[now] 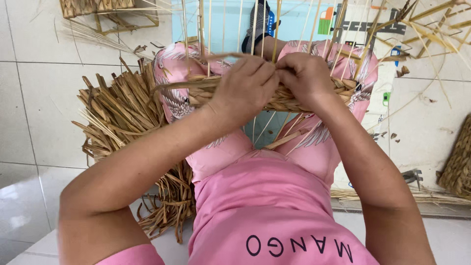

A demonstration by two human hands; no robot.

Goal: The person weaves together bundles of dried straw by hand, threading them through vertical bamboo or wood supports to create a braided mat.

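**Two hands close on a half-woven straw basket held across the knees**

The white tiled floor (39,98) fills most of the view, pale and glossy; the person sits above it in pink clothing (265,196) with a pale bird pattern on the legs; to their left a big heap of cut dried straw (122,113) lies on the tiles, its strands short, flat and stiff-looking; at the right edge part of a finished woven mat or basket wall (458,162) shows, and a second woven piece (93,6) sits at the top left; loose stalks (431,24) spray across the upper right.

The unfinished basket (294,95) rests across the knees, directly under both hands; its woven band runs left to right, and thin upright stakes (208,29) rise from it towards the top of the frame; a long flat strand (171,86) trails from the band to the left.

The left hand (245,88) is curled down over the band, fingers bent and pressing on the weave; the right hand (306,73) meets it, fingers pinched tightly together at the rim, apparently on a strand, though exactly what lies between the fingertips is hidden.

Judging by its look, the work is light and springy rather than heavy; the woven band seems firm enough to grip, while the thin stakes look brittle and likely to kink or snap if bent sharply; the safest hold is on the woven band itself, close to the working strand.
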